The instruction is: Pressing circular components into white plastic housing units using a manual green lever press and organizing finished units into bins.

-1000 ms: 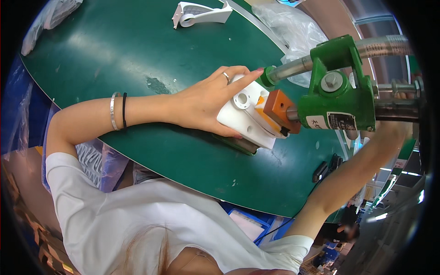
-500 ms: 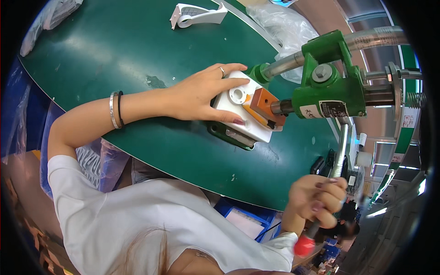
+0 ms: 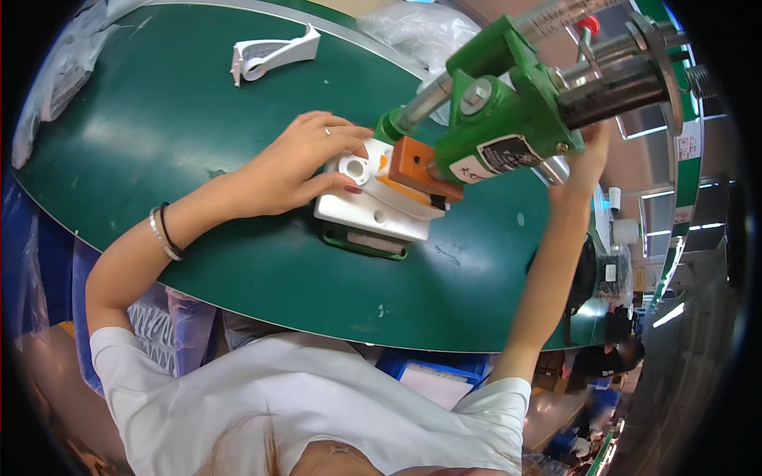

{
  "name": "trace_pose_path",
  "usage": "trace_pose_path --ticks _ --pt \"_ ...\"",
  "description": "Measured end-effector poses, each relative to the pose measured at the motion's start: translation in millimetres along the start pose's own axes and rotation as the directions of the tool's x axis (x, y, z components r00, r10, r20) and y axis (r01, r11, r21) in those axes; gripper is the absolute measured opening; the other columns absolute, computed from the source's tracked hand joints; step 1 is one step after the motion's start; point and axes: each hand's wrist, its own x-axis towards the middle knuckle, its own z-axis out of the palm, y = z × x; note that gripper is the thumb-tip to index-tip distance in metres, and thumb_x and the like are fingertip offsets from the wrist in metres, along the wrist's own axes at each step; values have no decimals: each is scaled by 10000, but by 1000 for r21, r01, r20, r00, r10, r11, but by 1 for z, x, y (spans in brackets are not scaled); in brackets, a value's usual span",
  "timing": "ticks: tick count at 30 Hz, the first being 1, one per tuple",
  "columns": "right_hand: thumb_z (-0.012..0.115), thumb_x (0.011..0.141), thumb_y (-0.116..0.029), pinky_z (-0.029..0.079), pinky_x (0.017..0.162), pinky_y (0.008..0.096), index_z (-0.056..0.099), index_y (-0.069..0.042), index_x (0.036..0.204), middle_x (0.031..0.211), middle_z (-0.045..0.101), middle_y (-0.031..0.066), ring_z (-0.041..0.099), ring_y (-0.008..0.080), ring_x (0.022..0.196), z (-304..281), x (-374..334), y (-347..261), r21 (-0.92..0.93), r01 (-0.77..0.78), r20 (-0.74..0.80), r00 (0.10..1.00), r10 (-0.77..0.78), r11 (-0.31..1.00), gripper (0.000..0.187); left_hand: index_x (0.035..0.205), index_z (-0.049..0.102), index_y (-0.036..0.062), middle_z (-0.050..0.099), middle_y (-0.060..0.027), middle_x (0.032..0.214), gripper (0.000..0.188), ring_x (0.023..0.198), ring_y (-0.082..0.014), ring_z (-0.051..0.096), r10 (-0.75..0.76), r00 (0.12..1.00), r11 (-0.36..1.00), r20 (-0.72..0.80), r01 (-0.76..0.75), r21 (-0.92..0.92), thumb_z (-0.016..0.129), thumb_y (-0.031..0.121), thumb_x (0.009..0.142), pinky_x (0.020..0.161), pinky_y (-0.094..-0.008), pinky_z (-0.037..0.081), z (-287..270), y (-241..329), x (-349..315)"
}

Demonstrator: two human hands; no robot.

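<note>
My left hand [image 3: 305, 168] holds a white plastic part with a round ring end [image 3: 355, 168], thumb and fingers on either side of the ring. This part lies on a white block [image 3: 369, 216] on the base of a green hand press [image 3: 496, 131]. An orange-brown block [image 3: 421, 168] under the press ram is close over the part's far portion, with a strip of orange beside it. My right hand [image 3: 591, 147] is raised at the press lever, its fingers mostly hidden behind the press. The lever's red knob [image 3: 589, 24] shows above that hand.
Another white plastic part [image 3: 274, 55] lies at the back of the green table [image 3: 182, 95]. Clear plastic bags [image 3: 417, 36] are behind the press, and more plastic wrapping [image 3: 67, 79] sits at the far left. A blue bin [image 3: 432, 369] is below the table's front edge.
My right hand has swung the lever from low at the right up behind the press. The head view has shifted, so the table and press appear further left; my left hand stays on the part.
</note>
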Motion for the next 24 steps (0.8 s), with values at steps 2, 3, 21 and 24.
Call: trace_pose_path --ticks 2,3,21,24 --pt "413 1061 -399 483 942 357 605 -3 1257 1136 685 106 623 216 1045 18 -41 19 45 -144 -212 966 150 989 481 1202 578 50 589 -124 1328 377 1265 -322 511 16 999 998 -38 -14 53 717 178 875 1150 -489 297 -3 7 -6" --pt "409 1059 -385 476 946 351 609 -2 1255 1146 677 99 620 208 1029 23 -59 30 37 -183 -365 913 183 982 475 1177 582 43 634 -117 1221 354 1216 -300 548 49 996 993 -73 -41 107 707 222 899 1149 -493 294 -4 8 -7" --pt "664 884 -38 522 748 329 694 26 1020 901 700 174 681 286 792 42 -152 -39 -836 189 427 814 394 516 153 1103 684 70 664 -87 1059 358 977 -239 626 476 869 800 -136 -364 476 770 269 818 921 -449 524 -23 81 -31" --pt "591 957 -51 525 782 344 655 67 1075 943 691 203 685 266 851 -35 -178 -36 -902 -39 63 974 218 431 179 1067 704 78 701 -68 995 285 895 -241 661 381 891 700 -248 -103 707 762 160 800 832 -410 538 -97 55 -51"
